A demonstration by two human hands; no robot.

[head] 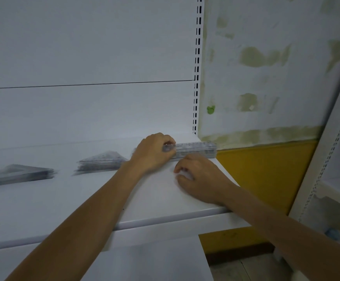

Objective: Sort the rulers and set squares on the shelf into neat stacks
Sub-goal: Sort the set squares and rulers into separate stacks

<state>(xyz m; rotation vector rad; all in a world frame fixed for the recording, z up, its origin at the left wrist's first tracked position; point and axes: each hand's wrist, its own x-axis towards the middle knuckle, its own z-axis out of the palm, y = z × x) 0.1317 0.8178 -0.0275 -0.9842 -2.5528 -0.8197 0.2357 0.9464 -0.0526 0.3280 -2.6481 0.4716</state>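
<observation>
A stack of clear rulers [195, 150] lies at the back right of the white shelf [155, 199]. My left hand [153, 153] grips the left end of that stack, fingers curled over it. My right hand [197, 175] rests on the shelf just in front of the stack, fingers loosely curled, holding nothing that I can see. One stack of clear set squares [102, 161] sits left of the rulers. Another set-square stack [17, 174] lies further left. The picture is blurred by motion.
The shelf's slotted upright [196, 78] stands behind the rulers at the right end. Beyond it is a patchy white and yellow wall [266, 169]. Another white shelving unit [337, 159] stands at the far right.
</observation>
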